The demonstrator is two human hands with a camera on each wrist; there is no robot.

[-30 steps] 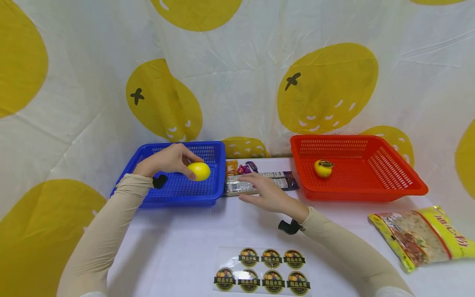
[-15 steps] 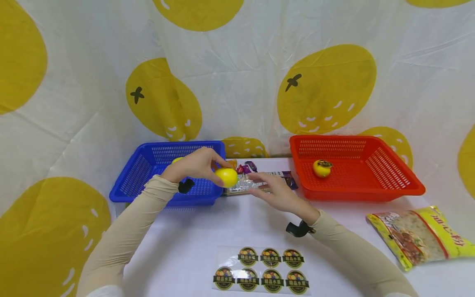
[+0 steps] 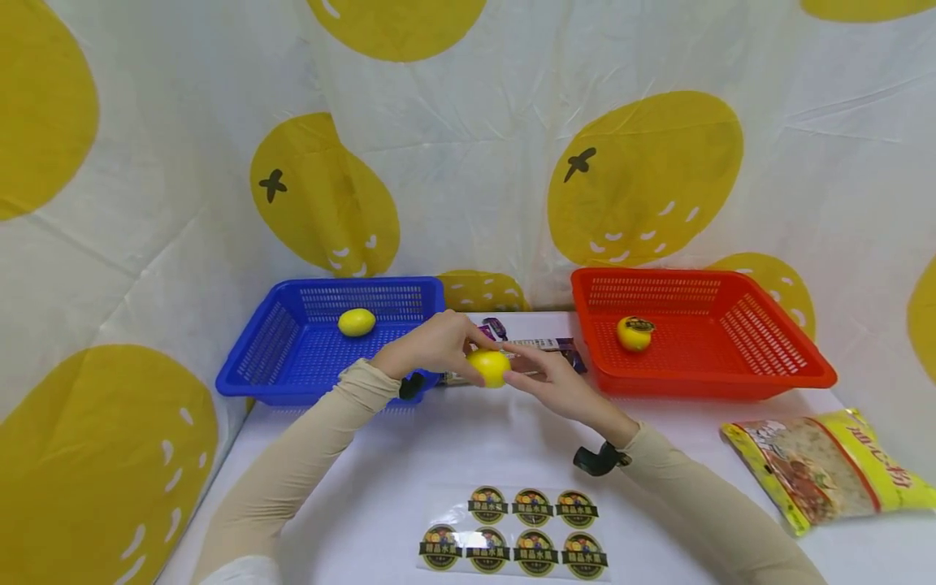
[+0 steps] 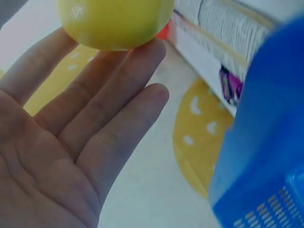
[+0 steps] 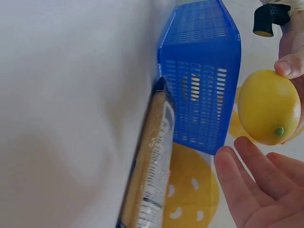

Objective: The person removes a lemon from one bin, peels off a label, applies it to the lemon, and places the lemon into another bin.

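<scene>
In the head view my left hand (image 3: 437, 345) pinches a yellow lemon (image 3: 490, 369) between thumb and fingers, above the middle of the table. The right wrist view shows the lemon's green stem end (image 5: 279, 131) facing that camera. My right hand (image 3: 561, 392) is at the lemon's right side, its fingers extended and loosely bent; in the right wrist view its fingertips (image 5: 244, 142) lie close under the fruit, and whether they touch it I cannot tell. Another lemon (image 3: 357, 322) lies in the blue basket (image 3: 329, 400). A lemon with a dark label (image 3: 633, 335) sits in the red basket (image 3: 687, 386).
A clear sheet of round black-and-gold stickers (image 3: 537, 552) lies at the front of the table. Behind my hands are long wrapped packets (image 3: 574, 354) and small sweets. A yellow food bag (image 3: 826, 467) lies at the right. A printed curtain (image 3: 468, 187) hangs behind.
My left hand has carried the lemon rightward out from over the blue basket to my right hand, uncovering the other lemon there. The right hand has shifted slightly right.
</scene>
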